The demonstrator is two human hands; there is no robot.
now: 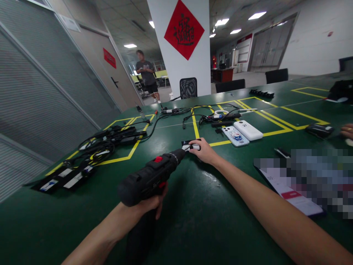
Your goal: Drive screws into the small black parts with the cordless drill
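A black cordless drill (150, 175) with red switches lies across the lower middle, its chuck pointing away and to the right. My left hand (154, 202) is wrapped round its handle. The drill's tip meets a small white and black piece (190, 146) on the green table (190, 206). From the right, my right hand (203, 150) grips that piece with its fingertips, pressing it at the tabletop. The piece's far edge is black; part of it is hidden by the fingers.
Black cables (110, 140) lie at the left, more cables and tools (220, 117) at the back. A phone (235, 136) and white power bank (248, 130) sit right of centre. A tablet (292, 191) is at the right, near another person's hand (347, 132). A person (147, 75) stands beyond.
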